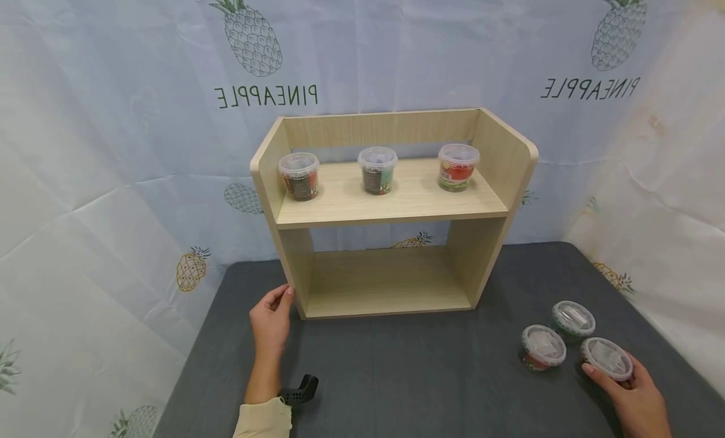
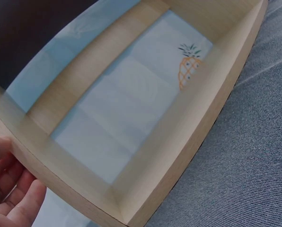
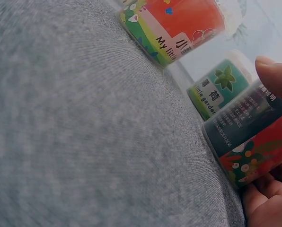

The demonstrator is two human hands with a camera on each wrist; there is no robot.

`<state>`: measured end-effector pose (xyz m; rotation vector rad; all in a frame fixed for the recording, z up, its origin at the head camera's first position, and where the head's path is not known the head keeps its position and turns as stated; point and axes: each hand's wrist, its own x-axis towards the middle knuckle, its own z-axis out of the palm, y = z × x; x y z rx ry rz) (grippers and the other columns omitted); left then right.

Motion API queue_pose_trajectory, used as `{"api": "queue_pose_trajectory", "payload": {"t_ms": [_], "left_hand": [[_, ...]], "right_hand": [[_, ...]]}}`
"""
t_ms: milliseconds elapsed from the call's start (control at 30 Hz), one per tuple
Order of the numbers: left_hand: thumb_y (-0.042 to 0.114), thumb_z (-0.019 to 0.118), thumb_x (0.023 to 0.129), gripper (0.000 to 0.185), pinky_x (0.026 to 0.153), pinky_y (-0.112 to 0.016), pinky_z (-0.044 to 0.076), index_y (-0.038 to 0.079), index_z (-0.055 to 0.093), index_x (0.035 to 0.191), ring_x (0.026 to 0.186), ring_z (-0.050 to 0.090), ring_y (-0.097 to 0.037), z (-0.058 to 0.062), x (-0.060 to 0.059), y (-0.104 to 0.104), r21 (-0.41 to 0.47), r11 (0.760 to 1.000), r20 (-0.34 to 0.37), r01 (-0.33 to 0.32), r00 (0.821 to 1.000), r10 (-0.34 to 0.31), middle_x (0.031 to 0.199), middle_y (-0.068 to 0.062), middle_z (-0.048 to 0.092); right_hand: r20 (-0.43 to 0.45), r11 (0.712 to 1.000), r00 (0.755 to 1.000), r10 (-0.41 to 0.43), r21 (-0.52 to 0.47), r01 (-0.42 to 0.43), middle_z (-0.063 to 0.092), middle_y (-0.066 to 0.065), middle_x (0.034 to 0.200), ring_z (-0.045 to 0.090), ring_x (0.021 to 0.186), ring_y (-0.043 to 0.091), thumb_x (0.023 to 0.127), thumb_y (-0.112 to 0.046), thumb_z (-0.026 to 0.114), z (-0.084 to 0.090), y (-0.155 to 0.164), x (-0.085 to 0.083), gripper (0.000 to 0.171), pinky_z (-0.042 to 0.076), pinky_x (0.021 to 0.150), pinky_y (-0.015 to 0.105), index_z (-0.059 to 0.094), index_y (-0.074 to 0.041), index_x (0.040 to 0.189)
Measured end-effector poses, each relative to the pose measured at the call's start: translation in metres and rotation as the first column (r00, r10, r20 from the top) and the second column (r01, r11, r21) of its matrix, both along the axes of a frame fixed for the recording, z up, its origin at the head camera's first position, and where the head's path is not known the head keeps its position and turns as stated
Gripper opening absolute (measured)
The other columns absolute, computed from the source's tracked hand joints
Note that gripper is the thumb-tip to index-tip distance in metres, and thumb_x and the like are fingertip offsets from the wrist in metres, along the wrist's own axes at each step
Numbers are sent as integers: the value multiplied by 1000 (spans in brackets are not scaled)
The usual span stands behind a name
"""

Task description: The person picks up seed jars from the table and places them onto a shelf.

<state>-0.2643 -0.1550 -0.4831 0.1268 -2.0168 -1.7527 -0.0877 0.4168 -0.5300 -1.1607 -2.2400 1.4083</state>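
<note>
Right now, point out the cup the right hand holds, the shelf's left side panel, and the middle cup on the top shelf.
Held cup (image 1: 607,357), head view: clear lid.
Left side panel (image 1: 266,167), head view: front edge.
Middle cup (image 1: 377,180), head view: label.

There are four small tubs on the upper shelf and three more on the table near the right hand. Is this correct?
Not quite: the head view shows three tubs on the upper shelf, not four. Three more do stand on the table by the right hand.
</note>
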Motion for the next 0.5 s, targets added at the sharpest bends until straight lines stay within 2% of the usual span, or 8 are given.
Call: {"api": "queue_pose_trajectory", "payload": {"t_ms": [200, 333, 400, 500], "left_hand": [[20, 67, 95, 27, 69, -11, 49, -2, 72, 110, 77, 63, 5, 0, -1, -1, 11, 1000, 16, -8, 1000, 8, 98, -20, 73], [20, 68, 95, 27, 69, -11, 49, -3, 73, 109, 76, 63, 5, 2, 0, -1, 20, 1000, 17, -15, 1000, 14, 98, -21, 73], [19, 68, 95, 27, 69, -11, 50, -3, 73, 109, 76, 63, 5, 2, 1, -1, 18, 1000, 19, -15, 1000, 15, 98, -21, 73], [21, 68, 95, 27, 69, -10, 49, -2, 73, 109, 76, 63, 5, 3, 2, 0, 14, 1000, 23, -17, 1000, 16, 99, -21, 73]], "right_hand": [[-70, 1000, 998, -5, -19, 4, 47, -22, 108, 41, 87, -23, 83, -43, 78, 2, -1, 2, 100, 39, 63, 3, 21, -9, 157], [-139, 996, 987, -83, -41, 78, 44, -35, 86, 44, 74, -24, 81, -35, 82, 9, -5, 4, 93, 40, 58, 4, 31, -9, 154], [-192, 989, 971, -145, -49, 138, 46, -35, 80, 46, 70, -23, 81, -31, 83, 14, -6, 5, 86, 40, 56, 4, 38, -10, 152], [-323, 972, 916, -237, -82, 222, 51, -32, 82, 50, 72, -20, 81, -22, 83, 21, -11, 7, 76, 40, 57, 2, 47, -12, 146]]}}
